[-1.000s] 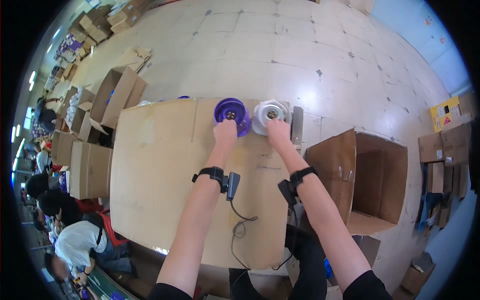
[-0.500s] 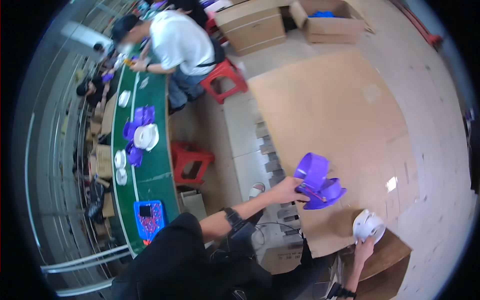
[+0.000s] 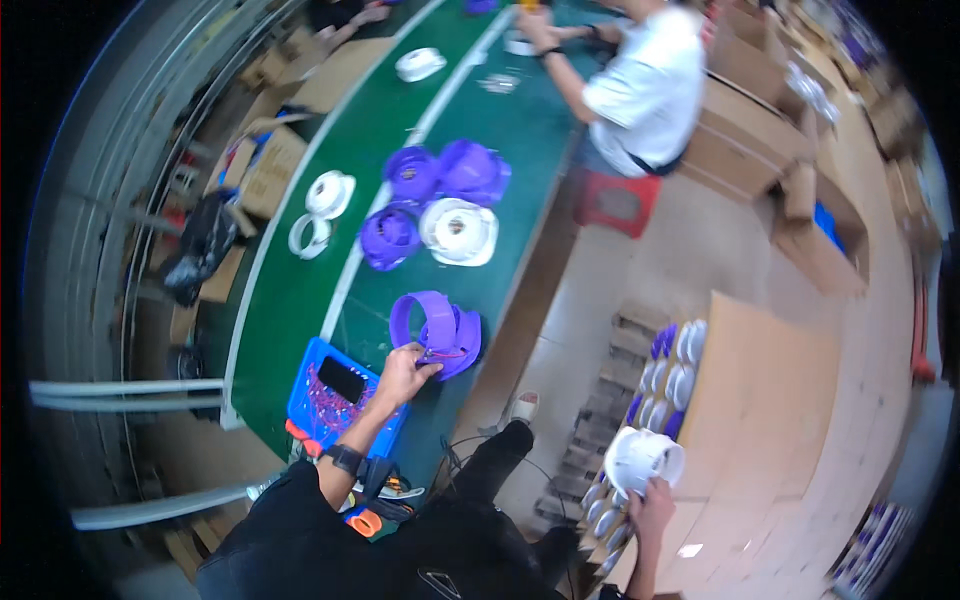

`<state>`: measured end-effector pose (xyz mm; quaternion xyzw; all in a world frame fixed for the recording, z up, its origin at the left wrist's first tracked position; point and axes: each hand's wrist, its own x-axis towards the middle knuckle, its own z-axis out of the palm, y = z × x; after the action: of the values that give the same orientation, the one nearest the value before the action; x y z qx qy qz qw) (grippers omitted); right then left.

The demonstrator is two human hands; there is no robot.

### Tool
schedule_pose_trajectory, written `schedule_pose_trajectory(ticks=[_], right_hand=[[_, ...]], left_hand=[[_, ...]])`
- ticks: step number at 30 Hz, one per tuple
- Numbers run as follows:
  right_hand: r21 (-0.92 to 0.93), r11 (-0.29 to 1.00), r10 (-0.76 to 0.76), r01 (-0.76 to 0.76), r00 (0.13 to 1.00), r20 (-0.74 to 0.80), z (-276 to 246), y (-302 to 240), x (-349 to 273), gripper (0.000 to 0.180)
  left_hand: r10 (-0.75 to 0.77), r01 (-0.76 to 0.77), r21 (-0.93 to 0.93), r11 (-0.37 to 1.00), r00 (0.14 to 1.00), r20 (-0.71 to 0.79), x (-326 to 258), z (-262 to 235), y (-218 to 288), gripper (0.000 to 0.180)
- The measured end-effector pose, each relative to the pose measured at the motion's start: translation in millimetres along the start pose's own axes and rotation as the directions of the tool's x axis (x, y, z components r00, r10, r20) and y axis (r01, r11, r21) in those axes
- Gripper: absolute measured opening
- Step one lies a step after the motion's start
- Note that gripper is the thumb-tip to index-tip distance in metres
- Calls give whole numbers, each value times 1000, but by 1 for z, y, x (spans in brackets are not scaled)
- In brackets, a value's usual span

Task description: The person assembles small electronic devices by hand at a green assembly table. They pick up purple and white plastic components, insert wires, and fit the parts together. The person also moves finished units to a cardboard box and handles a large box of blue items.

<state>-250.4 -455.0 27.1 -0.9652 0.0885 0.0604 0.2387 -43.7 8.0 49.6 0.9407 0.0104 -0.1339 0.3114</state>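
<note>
My left hand (image 3: 404,376) is closed on the edge of a purple plastic housing (image 3: 462,343), which has a round ring on a wider base and thin red wires near my fingers. This housing is at the near right edge of the green table (image 3: 300,290). Off to the right, my right hand (image 3: 652,508) grips a white plastic housing (image 3: 632,462) with a round opening, held up near a brown cardboard sheet (image 3: 760,400). Farther up the table, several purple housings (image 3: 470,172) stand close around another white housing (image 3: 460,231).
A blue tray (image 3: 312,390) with small wired parts and a black phone (image 3: 342,380) lies left of my left hand. White rings (image 3: 310,236) sit along the table's far side. Rows of purple and white parts (image 3: 655,385) show beside the cardboard. A co-worker (image 3: 650,90) sits near a red stool (image 3: 618,200).
My view has turned left toward the table. The purple housing in my left hand has moved from over the cardboard sheet to the table. My right hand still holds the white housing.
</note>
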Motion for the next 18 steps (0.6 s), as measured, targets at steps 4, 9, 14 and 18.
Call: schedule_pose_trajectory(ticks=[4, 9, 14, 18], right_hand=[[59, 925, -380, 375, 912, 156, 23, -124, 122, 29], [-10, 725, -658, 689, 697, 283, 66, -250, 204, 16], [-103, 633, -693, 767, 621, 366, 130, -319, 252, 14], [-79, 586, -729, 807, 567, 383, 171, -340, 276, 15]], left_hand=[[-119, 138, 65, 988, 964, -239, -12, -10, -62, 17], [-319, 348, 18, 937, 880, -351, -11, 16, -120, 16], [-408, 408, -94, 908, 814, -414, 19, 26, -143, 16], [-458, 481, -27, 877, 815, -355, 17, 11, -137, 16]])
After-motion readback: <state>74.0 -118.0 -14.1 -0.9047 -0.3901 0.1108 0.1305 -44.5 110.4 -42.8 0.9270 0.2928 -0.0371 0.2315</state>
